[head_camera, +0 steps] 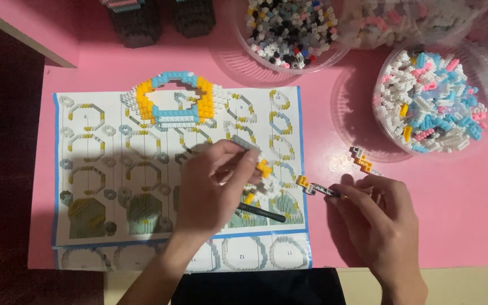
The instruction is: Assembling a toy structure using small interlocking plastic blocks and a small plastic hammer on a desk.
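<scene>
Over the instruction sheet (86, 169), the left hand (210, 189) pinches a small, light, fragile brick assembly (264, 178), best held by its edges; the right hand (377, 217) grips what seems a tweezer-like tool (323, 190) on the pink surface (453, 203).

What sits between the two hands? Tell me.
Head view: a short strip of blocks, yellow-tipped, held by the right hand, bridges the gap toward the left hand.

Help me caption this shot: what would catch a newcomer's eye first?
The bright pink table, then the blue, yellow and white brick ring on the instruction sheet. The left hand pinches a small brick cluster mid-sheet; the right hand holds tweezers below a tub of bricks.
</scene>
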